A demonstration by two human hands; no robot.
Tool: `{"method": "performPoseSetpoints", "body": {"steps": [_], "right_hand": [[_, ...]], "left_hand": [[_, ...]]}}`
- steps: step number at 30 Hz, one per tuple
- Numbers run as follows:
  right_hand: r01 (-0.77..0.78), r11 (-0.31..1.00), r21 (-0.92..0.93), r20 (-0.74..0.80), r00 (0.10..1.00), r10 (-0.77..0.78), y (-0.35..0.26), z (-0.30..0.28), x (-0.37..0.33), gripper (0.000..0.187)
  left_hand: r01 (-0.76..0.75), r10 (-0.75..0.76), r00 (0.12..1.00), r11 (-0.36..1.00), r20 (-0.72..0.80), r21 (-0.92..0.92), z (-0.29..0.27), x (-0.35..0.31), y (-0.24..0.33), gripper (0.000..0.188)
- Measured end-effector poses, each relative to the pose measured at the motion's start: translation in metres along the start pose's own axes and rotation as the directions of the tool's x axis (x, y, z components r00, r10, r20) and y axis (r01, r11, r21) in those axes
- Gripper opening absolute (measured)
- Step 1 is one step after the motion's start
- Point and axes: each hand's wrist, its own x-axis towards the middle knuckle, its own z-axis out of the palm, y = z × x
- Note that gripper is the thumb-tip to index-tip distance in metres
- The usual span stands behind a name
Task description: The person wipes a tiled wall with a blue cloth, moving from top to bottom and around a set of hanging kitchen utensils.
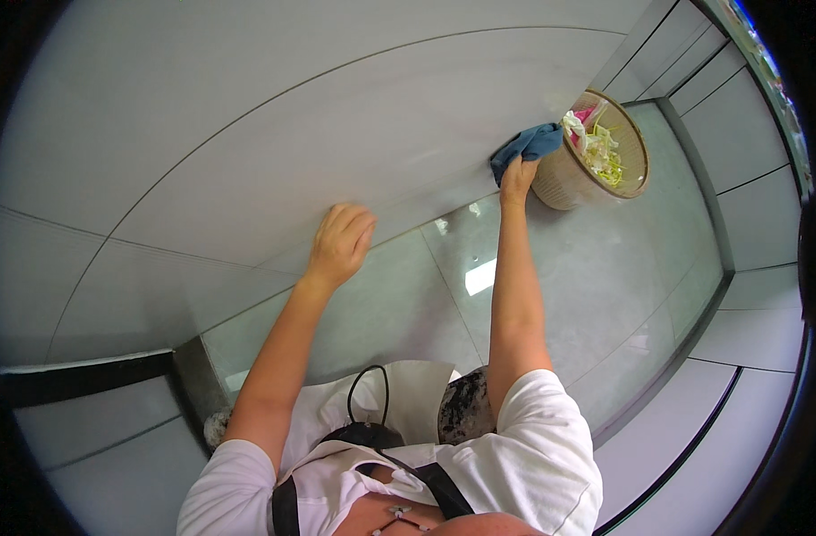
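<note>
A folded dark blue cloth [533, 143] is gripped in my right hand [517, 177], whose arm reaches forward. The cloth lies against the lower part of a glossy white panel [408, 116], close to the rim of a woven wastebasket [555, 179]. My left hand [341, 241] is by the same panel, further left, with its fingers curled in and nothing seen in them. Its palm side is hidden from view.
In the wastebasket lie pale green and yellow scraps [602, 152] and a pink-and-white wrapper [580, 123]. Grey glossy tiles [408, 286] cover the floor. White cabinet fronts [757, 223] with a dark base strip stand along the right. A dark low ledge [201, 375] is at the left.
</note>
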Motion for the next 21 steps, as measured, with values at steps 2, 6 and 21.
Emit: {"method": "performPoseSetpoints", "body": {"steps": [2,6,21], "right_hand": [[-0.040,0.994,0.102,-0.025,0.999,0.043,-0.012,0.010,0.002,0.052],[0.077,0.990,0.114,-0.101,0.993,-0.066,-0.083,0.048,-0.006,0.058],[0.713,0.695,-0.095,0.537,0.625,-0.567,-0.187,0.164,-0.246,0.086]], "left_hand": [[0.010,-0.010,1.000,1.000,-0.007,0.007,-0.008,-0.002,0.004,0.011],[0.062,-0.060,0.994,0.998,-0.089,0.024,-0.027,-0.013,0.006,0.012],[0.292,-0.217,0.833,0.954,-0.510,0.071,-0.103,-0.073,0.011,0.020]]}}
